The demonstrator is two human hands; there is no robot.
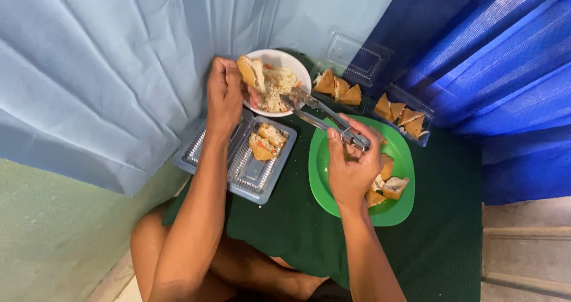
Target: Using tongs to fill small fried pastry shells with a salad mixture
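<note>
- Overall, one dark green cloth (440,242) covered the work surface; everything else sat on it, between a pale blue curtain (107,70) and a deep blue curtain (493,52).
- One green plate (397,210) lay at the right, holding about three filled bread pieces (394,186), partly hidden by the right hand.
- One open clear plastic clamshell tray (253,177) lay left of the plate; two filled bread pieces (266,141) sat in its right half.
- One white bowl (285,61) of pale mixed filling (276,85) stood behind the tray, at the far edge.
- Two more clear trays stood right of the bowl: the nearer tray (339,88) with three triangular bread pieces, the farther tray (401,116) with about four.
- One pair of metal tongs (318,115) ran from the right hand up to the bowl, tips at the filling.
- One bread pocket (250,70) was held over the bowl's left rim.
- Left hand (225,94): arm stretched forward, fingers curled shut around the bread pocket, raised above the tray and bowl.
- Right hand (352,168): over the green plate, fingers clamped on the tong handles, wrist bent toward the bowl.
- Hands were apart, each on its own item, meeting only at the bowl.
</note>
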